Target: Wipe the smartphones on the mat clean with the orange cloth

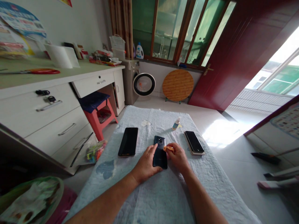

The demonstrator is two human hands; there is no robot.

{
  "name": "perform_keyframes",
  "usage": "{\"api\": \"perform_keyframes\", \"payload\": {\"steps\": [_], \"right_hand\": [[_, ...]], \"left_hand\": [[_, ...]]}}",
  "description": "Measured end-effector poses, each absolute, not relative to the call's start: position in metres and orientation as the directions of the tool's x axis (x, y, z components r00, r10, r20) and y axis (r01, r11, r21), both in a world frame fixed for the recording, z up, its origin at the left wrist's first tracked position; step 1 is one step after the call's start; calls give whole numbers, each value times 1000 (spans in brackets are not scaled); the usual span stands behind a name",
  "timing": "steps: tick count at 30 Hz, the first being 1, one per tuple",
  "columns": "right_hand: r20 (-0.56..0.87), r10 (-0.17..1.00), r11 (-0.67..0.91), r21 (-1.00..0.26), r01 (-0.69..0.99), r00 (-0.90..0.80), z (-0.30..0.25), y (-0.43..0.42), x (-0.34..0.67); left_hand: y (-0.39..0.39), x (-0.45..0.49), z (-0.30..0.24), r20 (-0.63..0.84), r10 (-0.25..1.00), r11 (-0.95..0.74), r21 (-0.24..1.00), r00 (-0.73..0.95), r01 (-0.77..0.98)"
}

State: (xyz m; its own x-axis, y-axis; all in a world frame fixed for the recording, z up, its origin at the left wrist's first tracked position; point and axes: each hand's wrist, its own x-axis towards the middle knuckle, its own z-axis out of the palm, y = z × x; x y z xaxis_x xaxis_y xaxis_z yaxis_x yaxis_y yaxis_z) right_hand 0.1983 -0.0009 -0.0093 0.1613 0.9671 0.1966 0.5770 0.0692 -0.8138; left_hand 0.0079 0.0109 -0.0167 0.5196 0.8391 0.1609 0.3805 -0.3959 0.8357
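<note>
A dark blue phone (160, 154) lies face down in the middle of a pale blue cloth (163, 193) that covers a low table. My left hand (146, 164) rests on the phone's left edge with its fingers laid over it. My right hand (178, 156) pinches a small orange cloth (168, 148) against the phone's right side. A black phone (128, 141) lies screen up to the left. Another phone (194, 142) lies screen up to the right. A small spray bottle (176, 123) stands further back on the cloth.
A white desk with drawers (58, 105) runs along the left, with a red stool (98, 112) tucked under it. A washing machine (137, 82) and a round wooden tabletop (177, 85) stand at the far wall. A dark red door (233, 56) is open at the right.
</note>
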Motion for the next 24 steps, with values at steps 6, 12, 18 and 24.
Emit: {"api": "perform_keyframes", "payload": {"steps": [6, 12, 18, 24], "right_hand": [[310, 949, 193, -713, 673, 56, -9, -3, 196], [269, 963, 190, -694, 695, 5, -10, -3, 194], [248, 965, 234, -673, 702, -84, -8, -4, 189], [250, 950, 307, -650, 695, -187, -5, -9, 179]], "left_hand": [[11, 8, -20, 174, 833, -466, 734, 526, 494], [11, 8, -13, 189, 819, -512, 665, 541, 544], [9, 7, -11, 199, 814, -520, 668, 546, 532], [9, 7, -11, 222, 806, -512, 727, 549, 458]]}}
